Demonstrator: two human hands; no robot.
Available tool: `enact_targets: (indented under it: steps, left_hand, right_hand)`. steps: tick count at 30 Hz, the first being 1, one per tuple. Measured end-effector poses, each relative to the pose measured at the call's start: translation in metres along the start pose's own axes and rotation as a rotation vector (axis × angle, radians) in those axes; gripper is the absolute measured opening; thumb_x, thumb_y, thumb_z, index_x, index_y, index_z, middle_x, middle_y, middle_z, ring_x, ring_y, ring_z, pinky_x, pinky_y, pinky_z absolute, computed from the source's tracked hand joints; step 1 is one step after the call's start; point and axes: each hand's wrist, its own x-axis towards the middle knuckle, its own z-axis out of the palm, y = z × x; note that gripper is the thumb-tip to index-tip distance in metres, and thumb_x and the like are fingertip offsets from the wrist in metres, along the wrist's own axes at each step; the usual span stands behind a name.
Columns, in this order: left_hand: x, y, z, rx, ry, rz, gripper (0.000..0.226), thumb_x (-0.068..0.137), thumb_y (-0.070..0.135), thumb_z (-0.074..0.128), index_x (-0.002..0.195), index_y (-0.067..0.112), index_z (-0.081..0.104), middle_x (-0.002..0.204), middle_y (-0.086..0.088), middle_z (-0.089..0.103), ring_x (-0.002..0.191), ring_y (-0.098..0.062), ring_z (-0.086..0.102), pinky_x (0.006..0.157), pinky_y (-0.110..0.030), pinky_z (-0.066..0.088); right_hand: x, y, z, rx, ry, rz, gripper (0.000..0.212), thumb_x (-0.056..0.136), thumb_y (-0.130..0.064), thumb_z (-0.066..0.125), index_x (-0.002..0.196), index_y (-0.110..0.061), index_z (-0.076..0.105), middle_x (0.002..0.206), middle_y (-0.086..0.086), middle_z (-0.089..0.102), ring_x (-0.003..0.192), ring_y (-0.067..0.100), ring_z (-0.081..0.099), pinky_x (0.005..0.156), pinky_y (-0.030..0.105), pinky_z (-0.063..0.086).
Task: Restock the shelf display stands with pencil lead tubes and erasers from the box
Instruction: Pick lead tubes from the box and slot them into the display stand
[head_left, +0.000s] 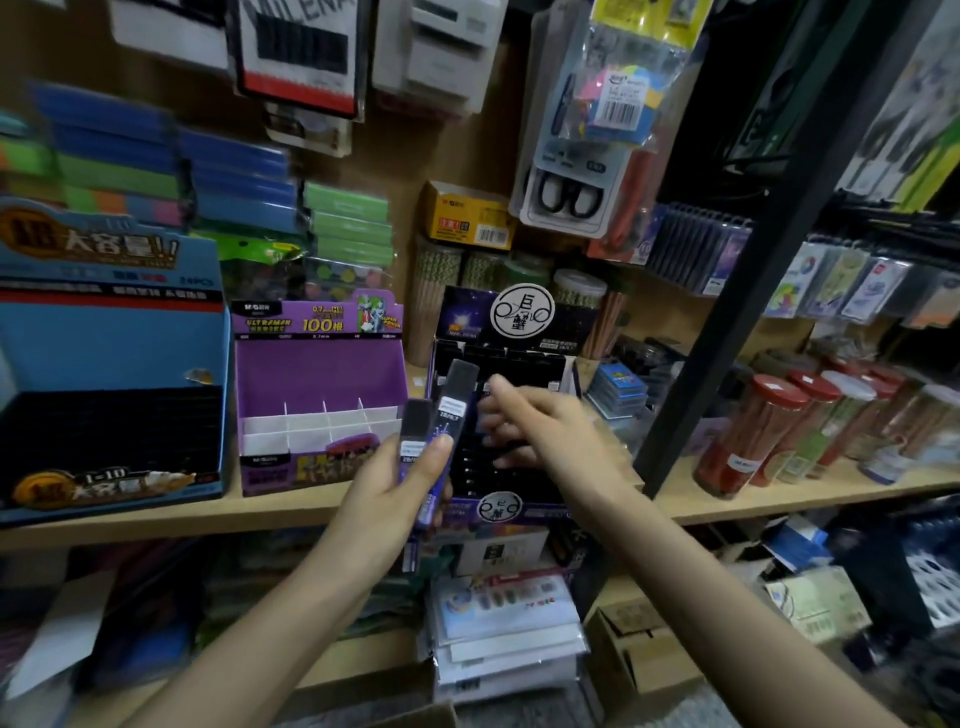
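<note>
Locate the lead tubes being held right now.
Head view, centre: two lead tubes are gripped in the left hand, in front of the black display stand and just right of the purple display stand.

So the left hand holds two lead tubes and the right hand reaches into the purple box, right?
Not the purple box: in the head view the right hand reaches over the black display stand beside it. The left hand does hold two lead tubes.
</note>
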Motion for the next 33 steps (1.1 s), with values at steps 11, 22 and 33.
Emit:
enact_targets:
  steps: [11, 22, 33]
  left_hand:
    - [0.005, -0.003, -0.003, 0.027, 0.1, -0.095, 0.032, 0.093, 0.043, 0.04, 0.082, 0.016, 0.051, 0.06, 0.004, 0.056, 0.045, -0.005, 0.049, 0.045, -0.02, 0.041]
    - [0.012, -0.008, -0.007, 0.021, 0.131, -0.103, 0.022, 0.096, 0.035, 0.043, 0.087, 0.017, 0.053, 0.057, 0.007, 0.062, 0.046, -0.002, 0.052, 0.043, -0.017, 0.045]
    - [0.007, -0.003, -0.004, 0.055, 0.107, -0.107, 0.028, 0.095, 0.035, 0.042, 0.091, 0.01, 0.055, 0.067, 0.0, 0.06, 0.049, -0.003, 0.054, 0.045, -0.016, 0.046]
  right_hand:
    - [0.009, -0.014, -0.023, 0.261, 0.091, -0.033, 0.009, 0.088, -0.014, 0.062, 0.083, -0.008, 0.066, 0.075, 0.007, 0.066, 0.063, 0.014, 0.061, 0.057, 0.022, 0.051]
    - [0.057, 0.021, -0.088, -0.559, 0.145, -0.215, 0.023, 0.085, -0.017, 0.067, 0.105, -0.01, 0.059, 0.1, 0.004, 0.067, 0.096, 0.019, 0.063, 0.088, 0.039, 0.052]
    - [0.061, 0.03, -0.089, -0.541, 0.124, -0.215, 0.021, 0.085, -0.015, 0.067, 0.103, -0.009, 0.059, 0.094, 0.006, 0.067, 0.09, 0.018, 0.062, 0.083, 0.034, 0.049]
